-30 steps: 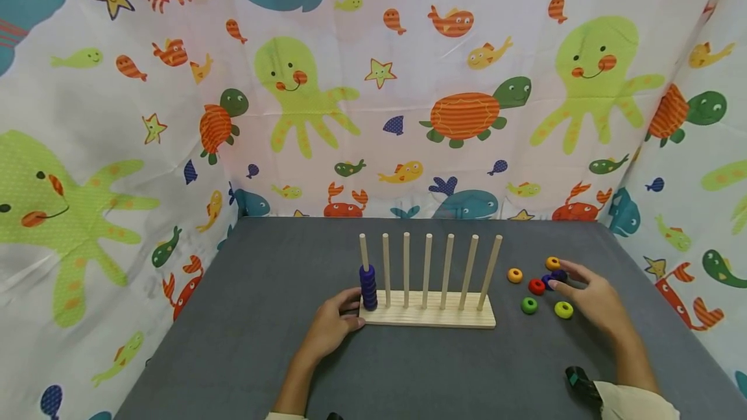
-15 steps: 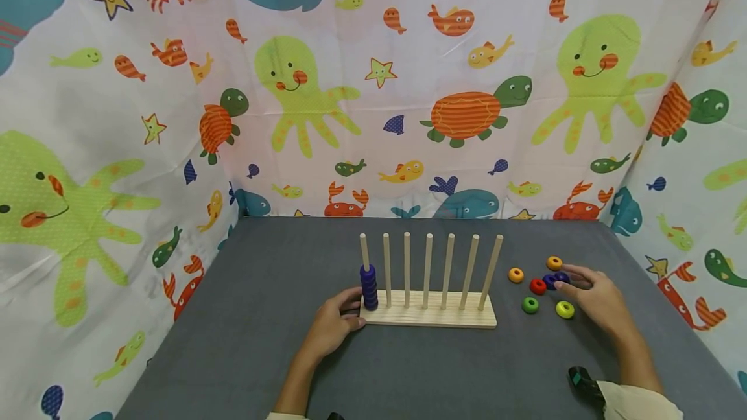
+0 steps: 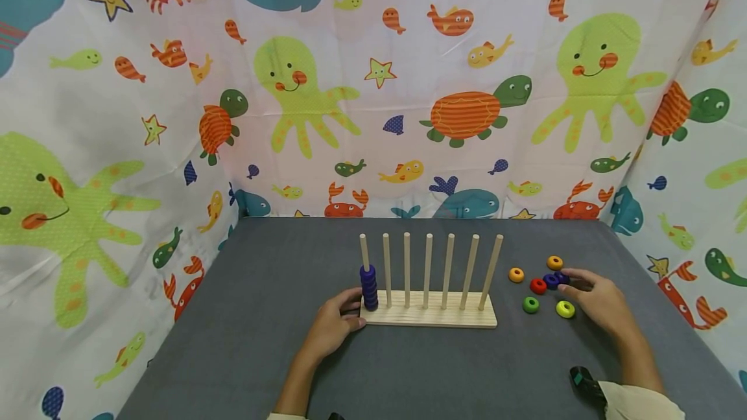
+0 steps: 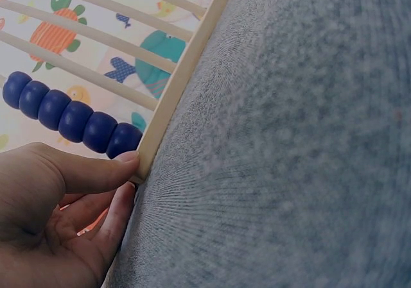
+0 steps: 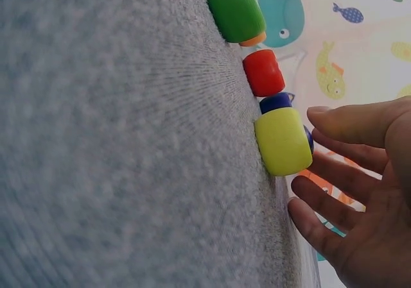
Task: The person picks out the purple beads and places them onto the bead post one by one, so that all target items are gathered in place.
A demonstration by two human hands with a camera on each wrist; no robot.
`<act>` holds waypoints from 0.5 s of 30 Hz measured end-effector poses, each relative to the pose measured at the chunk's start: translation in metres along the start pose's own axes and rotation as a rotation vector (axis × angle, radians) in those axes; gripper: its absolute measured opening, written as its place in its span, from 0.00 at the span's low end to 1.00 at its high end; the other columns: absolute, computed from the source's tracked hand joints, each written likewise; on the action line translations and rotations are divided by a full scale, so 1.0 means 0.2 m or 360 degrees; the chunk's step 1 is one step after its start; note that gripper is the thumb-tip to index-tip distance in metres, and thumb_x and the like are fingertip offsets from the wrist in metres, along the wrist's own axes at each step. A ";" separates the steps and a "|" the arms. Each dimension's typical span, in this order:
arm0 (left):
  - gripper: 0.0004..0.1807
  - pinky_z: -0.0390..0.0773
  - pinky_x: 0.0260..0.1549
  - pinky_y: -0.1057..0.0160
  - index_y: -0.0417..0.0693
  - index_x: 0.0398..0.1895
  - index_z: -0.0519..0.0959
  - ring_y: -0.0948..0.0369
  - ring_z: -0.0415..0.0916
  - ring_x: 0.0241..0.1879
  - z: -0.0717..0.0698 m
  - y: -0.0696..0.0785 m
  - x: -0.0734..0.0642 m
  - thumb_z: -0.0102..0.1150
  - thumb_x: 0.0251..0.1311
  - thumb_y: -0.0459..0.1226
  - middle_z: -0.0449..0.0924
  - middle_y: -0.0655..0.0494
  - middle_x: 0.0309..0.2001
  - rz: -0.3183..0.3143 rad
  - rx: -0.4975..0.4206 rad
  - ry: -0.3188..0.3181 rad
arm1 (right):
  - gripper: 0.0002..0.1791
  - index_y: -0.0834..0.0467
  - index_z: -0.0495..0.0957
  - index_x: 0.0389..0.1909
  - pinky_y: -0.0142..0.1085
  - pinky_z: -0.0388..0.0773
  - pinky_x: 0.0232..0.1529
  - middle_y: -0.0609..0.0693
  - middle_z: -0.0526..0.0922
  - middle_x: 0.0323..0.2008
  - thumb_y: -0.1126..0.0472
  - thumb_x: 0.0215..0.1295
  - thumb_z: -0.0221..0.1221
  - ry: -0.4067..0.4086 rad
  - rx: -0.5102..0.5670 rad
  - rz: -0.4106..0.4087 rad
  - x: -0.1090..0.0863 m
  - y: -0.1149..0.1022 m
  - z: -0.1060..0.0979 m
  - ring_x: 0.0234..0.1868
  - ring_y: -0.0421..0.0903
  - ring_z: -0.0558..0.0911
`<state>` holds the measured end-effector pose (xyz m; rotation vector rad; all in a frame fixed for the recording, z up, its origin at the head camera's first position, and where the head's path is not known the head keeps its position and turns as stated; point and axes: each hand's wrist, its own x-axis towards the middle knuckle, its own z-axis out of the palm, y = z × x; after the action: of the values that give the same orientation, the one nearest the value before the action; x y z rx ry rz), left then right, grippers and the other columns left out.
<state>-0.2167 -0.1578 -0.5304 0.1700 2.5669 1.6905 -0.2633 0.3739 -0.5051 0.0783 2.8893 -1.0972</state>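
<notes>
A wooden peg stand (image 3: 432,318) with several upright pegs sits mid-table. Several blue beads (image 3: 369,287) are stacked on its leftmost peg. My left hand (image 3: 332,324) grips the left end of the base; the left wrist view has its thumb (image 4: 112,169) on the front edge, below the blue stack. On the right, my right hand (image 3: 601,303) pinches a blue bead (image 3: 562,279) between thumb and index finger, low over the table. Another blue bead (image 3: 551,282) lies against it. In the right wrist view a yellow-green bead (image 5: 282,142) mostly hides the pinched bead.
Around the blue beads lie a red bead (image 3: 538,286), a green bead (image 3: 530,305) and two orange-yellow beads (image 3: 516,275), one behind. A grey cloth (image 3: 245,355) covers the table. A printed sea-animal curtain (image 3: 350,115) hangs behind and at both sides.
My right thumb and index finger have drawn closer together around the blue bead, and the hand has shifted slightly right. My left hand and the stand stay put.
</notes>
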 end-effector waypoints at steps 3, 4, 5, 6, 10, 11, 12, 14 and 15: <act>0.33 0.85 0.58 0.51 0.44 0.73 0.75 0.46 0.82 0.62 0.00 0.00 0.00 0.68 0.63 0.25 0.79 0.41 0.68 -0.0005 -0.0007 -0.0001 | 0.33 0.67 0.71 0.72 0.73 0.71 0.57 0.76 0.74 0.65 0.46 0.80 0.57 0.0035 0.0006 -0.0020 0.00 0.00 0.01 0.63 0.74 0.74; 0.33 0.86 0.58 0.51 0.44 0.73 0.75 0.46 0.82 0.62 0.00 0.00 0.00 0.68 0.63 0.25 0.79 0.41 0.68 -0.0006 -0.0007 -0.0002 | 0.33 0.68 0.71 0.72 0.72 0.72 0.56 0.76 0.75 0.64 0.47 0.80 0.57 0.0046 0.0006 -0.0028 0.00 0.00 0.01 0.61 0.73 0.75; 0.33 0.86 0.57 0.51 0.43 0.73 0.75 0.46 0.82 0.62 0.00 -0.01 0.00 0.68 0.63 0.25 0.79 0.40 0.68 0.0005 -0.0004 -0.0004 | 0.32 0.68 0.71 0.71 0.71 0.74 0.55 0.76 0.76 0.62 0.48 0.80 0.57 0.0055 0.0007 -0.0033 0.00 0.00 0.01 0.60 0.72 0.76; 0.33 0.86 0.57 0.51 0.44 0.73 0.75 0.46 0.82 0.62 0.00 -0.01 0.00 0.68 0.63 0.25 0.79 0.41 0.68 0.0002 -0.0005 -0.0004 | 0.32 0.69 0.71 0.71 0.69 0.75 0.55 0.75 0.77 0.61 0.49 0.80 0.57 0.0063 0.0003 -0.0039 0.00 0.00 0.01 0.59 0.71 0.77; 0.33 0.86 0.57 0.52 0.44 0.73 0.75 0.46 0.82 0.62 0.00 -0.01 0.00 0.68 0.63 0.25 0.79 0.41 0.68 0.0002 -0.0002 -0.0003 | 0.30 0.71 0.72 0.69 0.64 0.78 0.51 0.74 0.78 0.58 0.52 0.80 0.58 0.0083 -0.0019 -0.0038 0.00 0.00 0.01 0.55 0.68 0.78; 0.33 0.86 0.57 0.51 0.44 0.73 0.75 0.45 0.82 0.62 0.00 -0.01 0.00 0.68 0.63 0.25 0.79 0.40 0.68 0.0005 0.0001 -0.0001 | 0.29 0.71 0.72 0.69 0.62 0.78 0.51 0.74 0.79 0.57 0.52 0.79 0.58 0.0087 -0.0026 -0.0033 0.01 0.01 0.01 0.54 0.67 0.78; 0.33 0.86 0.57 0.51 0.44 0.73 0.75 0.46 0.82 0.62 0.00 -0.01 0.00 0.68 0.63 0.26 0.79 0.41 0.68 -0.0004 0.0002 0.0001 | 0.29 0.71 0.73 0.68 0.62 0.78 0.50 0.74 0.79 0.56 0.53 0.79 0.59 0.0090 -0.0029 -0.0026 0.01 0.01 0.01 0.54 0.67 0.78; 0.33 0.86 0.58 0.51 0.45 0.73 0.75 0.46 0.82 0.62 0.00 -0.01 0.00 0.68 0.63 0.26 0.79 0.41 0.68 -0.0003 0.0000 0.0001 | 0.27 0.72 0.74 0.66 0.61 0.78 0.50 0.73 0.80 0.56 0.54 0.78 0.60 0.0097 -0.0034 -0.0019 0.01 0.01 0.01 0.53 0.67 0.79; 0.33 0.86 0.58 0.50 0.44 0.73 0.75 0.45 0.82 0.62 0.00 -0.01 0.00 0.68 0.63 0.26 0.79 0.41 0.68 0.0002 0.0003 0.0000 | 0.27 0.72 0.75 0.65 0.61 0.78 0.50 0.74 0.80 0.55 0.55 0.78 0.60 0.0101 -0.0035 -0.0018 0.02 0.02 0.01 0.53 0.67 0.79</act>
<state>-0.2163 -0.1577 -0.5318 0.1713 2.5689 1.6889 -0.2662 0.3755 -0.5084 0.0979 2.9605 -1.0838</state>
